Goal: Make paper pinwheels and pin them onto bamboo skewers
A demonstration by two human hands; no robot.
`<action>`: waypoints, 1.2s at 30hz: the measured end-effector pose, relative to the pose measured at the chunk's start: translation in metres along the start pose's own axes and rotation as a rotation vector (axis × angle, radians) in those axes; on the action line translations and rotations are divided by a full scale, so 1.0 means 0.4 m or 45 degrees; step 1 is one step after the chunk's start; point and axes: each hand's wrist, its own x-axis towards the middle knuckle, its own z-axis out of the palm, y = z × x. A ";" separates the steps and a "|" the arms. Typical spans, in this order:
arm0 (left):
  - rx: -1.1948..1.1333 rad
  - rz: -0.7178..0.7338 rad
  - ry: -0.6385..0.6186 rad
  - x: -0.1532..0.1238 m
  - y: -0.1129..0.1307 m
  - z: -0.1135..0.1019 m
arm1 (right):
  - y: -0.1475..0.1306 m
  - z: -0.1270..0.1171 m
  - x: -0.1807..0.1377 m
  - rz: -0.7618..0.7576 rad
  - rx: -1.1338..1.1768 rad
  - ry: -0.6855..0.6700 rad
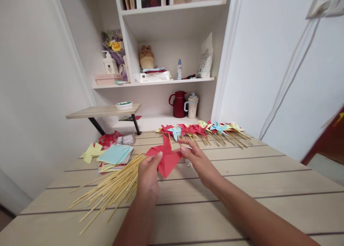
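Note:
A red paper pinwheel (168, 163) without a stick is held up over the table, its blades spread. My left hand (148, 176) pinches it from the left, thumb on top of the paper. At the tip of its right blade are the thumb and forefinger of my right hand (200, 163), closed on the paper edge. Thin bamboo sticks (115, 188) lie in a loose bundle beside my left hand. Behind them sits a stack of coloured paper squares (115, 155). Pinwheels on sticks (199, 130), red, blue and yellow, line the table's back right.
Left of the stack lie a yellow paper cutout (92, 152) and red paper pieces (107, 140), near a clear plastic box (128, 139). A small raised shelf (102, 112) carries a round tin (124, 105). Behind the table stand a dark red jug (179, 104) and a cup (192, 107).

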 end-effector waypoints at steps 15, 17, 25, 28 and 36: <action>-0.209 -0.065 -0.010 0.021 0.000 -0.025 | 0.023 0.027 -0.026 -0.958 -1.022 0.101; -0.228 -0.088 -0.045 0.021 -0.003 -0.025 | 0.026 0.028 -0.026 -0.971 -1.073 0.087; -0.247 -0.098 -0.100 0.014 -0.007 -0.016 | 0.039 0.028 -0.025 -0.989 -1.126 0.074; -0.234 -0.076 -0.091 0.005 -0.007 -0.006 | 0.032 0.028 -0.026 -1.002 -1.075 0.094; -0.133 -0.032 -0.122 -0.016 -0.002 0.012 | 0.021 0.031 -0.025 -0.883 -0.813 0.186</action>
